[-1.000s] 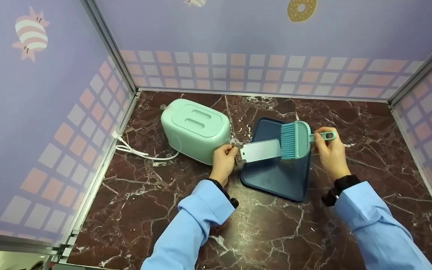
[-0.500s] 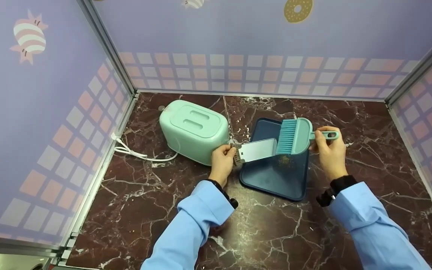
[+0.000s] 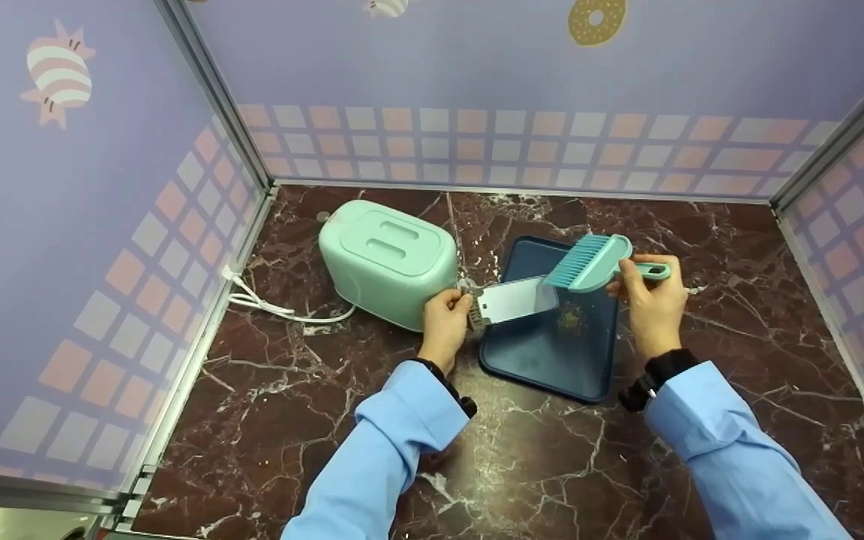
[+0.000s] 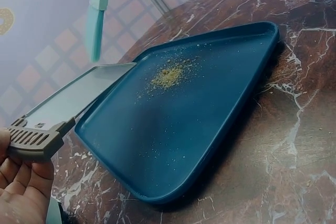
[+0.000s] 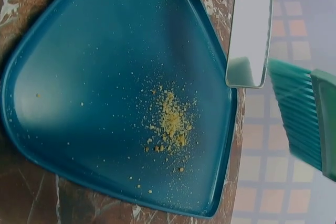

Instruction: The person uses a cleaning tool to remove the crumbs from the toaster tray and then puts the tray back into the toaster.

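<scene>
- The pan (image 3: pixel 518 304) is held between the two hands, above the side of the tray (image 3: pixel 544 364) nearest the toaster (image 3: pixel 387 266).
- Its brown end (image 4: pixel 37 139) is pinched by the left hand (image 3: pixel 445 326), thumb and fingers closed on it; its free end is pointed toward the right hand (image 3: pixel 655 304).
- The brush (image 3: pixel 591 264) is gripped by its handle in the right hand, thumb and fingers closed round it.
- The bristles (image 5: pixel 296 111) are turned toward the pan's free end and held just beside it; whether it is touched by them cannot be told.
- A small heap of yellow-brown crumbs (image 4: pixel 169 77) is seen in the tray, below the brush, with finer specks scattered around.
- The toaster is set just beyond the left hand, and its white cord (image 3: pixel 289 311) is laid toward the left wall.
- The table (image 3: pixel 529 472) is surfaced in dark red-brown marble pattern with pale veins.
- It is enclosed by lilac walls (image 3: pixel 492 60), printed with pink and white checks, sweets and a doughnut.
</scene>
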`<action>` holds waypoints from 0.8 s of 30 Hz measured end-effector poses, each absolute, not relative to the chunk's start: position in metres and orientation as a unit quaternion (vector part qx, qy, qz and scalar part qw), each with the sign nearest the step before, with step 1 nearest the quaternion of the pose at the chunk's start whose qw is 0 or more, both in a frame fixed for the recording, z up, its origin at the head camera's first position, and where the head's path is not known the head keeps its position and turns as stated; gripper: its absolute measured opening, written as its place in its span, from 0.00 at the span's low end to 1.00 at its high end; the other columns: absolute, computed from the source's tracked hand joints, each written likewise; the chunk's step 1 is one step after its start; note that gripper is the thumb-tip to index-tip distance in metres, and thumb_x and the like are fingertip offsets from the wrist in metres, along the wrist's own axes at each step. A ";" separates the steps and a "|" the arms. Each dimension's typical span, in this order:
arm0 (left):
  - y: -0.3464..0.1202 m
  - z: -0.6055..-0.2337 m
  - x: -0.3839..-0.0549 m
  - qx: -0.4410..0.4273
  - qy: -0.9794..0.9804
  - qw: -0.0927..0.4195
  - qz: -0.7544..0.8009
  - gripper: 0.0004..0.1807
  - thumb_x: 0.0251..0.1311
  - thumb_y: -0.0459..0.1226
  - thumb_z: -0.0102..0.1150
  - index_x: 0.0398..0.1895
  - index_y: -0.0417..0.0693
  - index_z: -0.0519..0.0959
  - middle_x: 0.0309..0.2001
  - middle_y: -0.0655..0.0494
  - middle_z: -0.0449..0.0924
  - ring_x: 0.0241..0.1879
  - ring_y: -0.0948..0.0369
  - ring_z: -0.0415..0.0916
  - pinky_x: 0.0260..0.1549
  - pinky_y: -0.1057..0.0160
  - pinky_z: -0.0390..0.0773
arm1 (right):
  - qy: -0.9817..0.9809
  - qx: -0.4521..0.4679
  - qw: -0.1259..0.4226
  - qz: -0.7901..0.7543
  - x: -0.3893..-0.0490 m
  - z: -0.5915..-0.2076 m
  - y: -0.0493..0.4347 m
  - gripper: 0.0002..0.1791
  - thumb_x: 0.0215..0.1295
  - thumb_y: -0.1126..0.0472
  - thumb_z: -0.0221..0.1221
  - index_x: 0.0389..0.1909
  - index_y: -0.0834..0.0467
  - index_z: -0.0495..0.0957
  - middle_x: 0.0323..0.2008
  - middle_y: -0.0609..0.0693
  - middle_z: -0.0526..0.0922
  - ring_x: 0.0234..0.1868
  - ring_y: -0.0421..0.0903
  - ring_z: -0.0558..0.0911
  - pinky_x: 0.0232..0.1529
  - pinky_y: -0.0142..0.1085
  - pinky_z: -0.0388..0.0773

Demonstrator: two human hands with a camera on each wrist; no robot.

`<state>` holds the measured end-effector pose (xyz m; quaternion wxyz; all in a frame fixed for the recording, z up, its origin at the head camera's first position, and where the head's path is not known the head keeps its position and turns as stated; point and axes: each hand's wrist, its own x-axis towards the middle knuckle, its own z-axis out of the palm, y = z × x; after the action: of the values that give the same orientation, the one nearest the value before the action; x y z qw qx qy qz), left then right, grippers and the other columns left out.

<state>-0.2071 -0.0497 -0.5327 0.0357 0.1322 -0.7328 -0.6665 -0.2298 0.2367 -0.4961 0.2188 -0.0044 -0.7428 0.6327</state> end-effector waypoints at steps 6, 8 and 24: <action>-0.049 -0.532 -0.208 0.131 -0.737 0.035 -0.662 0.09 0.72 0.32 0.58 0.46 0.34 0.83 0.32 0.55 0.74 0.31 0.62 0.69 0.31 0.67 0.69 | -0.751 -0.002 0.223 0.621 -0.229 -0.497 0.233 0.23 0.72 0.54 0.63 0.54 0.68 0.71 0.33 0.64 0.85 0.26 0.41 0.87 0.32 0.33 0.83; -0.049 -0.531 -0.208 0.131 -0.737 0.030 -0.662 0.09 0.73 0.33 0.58 0.46 0.34 0.83 0.32 0.55 0.74 0.31 0.62 0.69 0.31 0.67 0.69 | -0.757 0.000 0.217 0.616 -0.229 -0.498 0.233 0.24 0.72 0.52 0.62 0.55 0.68 0.71 0.34 0.64 0.85 0.27 0.42 0.87 0.34 0.34 0.84; -0.050 -0.530 -0.207 0.128 -0.739 0.027 -0.661 0.08 0.74 0.33 0.57 0.45 0.35 0.82 0.32 0.54 0.74 0.30 0.61 0.68 0.31 0.66 0.69 | -0.796 0.002 0.201 0.571 -0.209 -0.478 0.230 0.17 0.76 0.60 0.59 0.50 0.72 0.71 0.31 0.68 0.84 0.23 0.40 0.85 0.27 0.24 0.79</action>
<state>-0.2070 -0.0500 -0.5304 0.0266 0.1282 -0.7387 -0.6612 -0.2094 0.2301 -0.4782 0.2006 0.0022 -0.7962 0.5708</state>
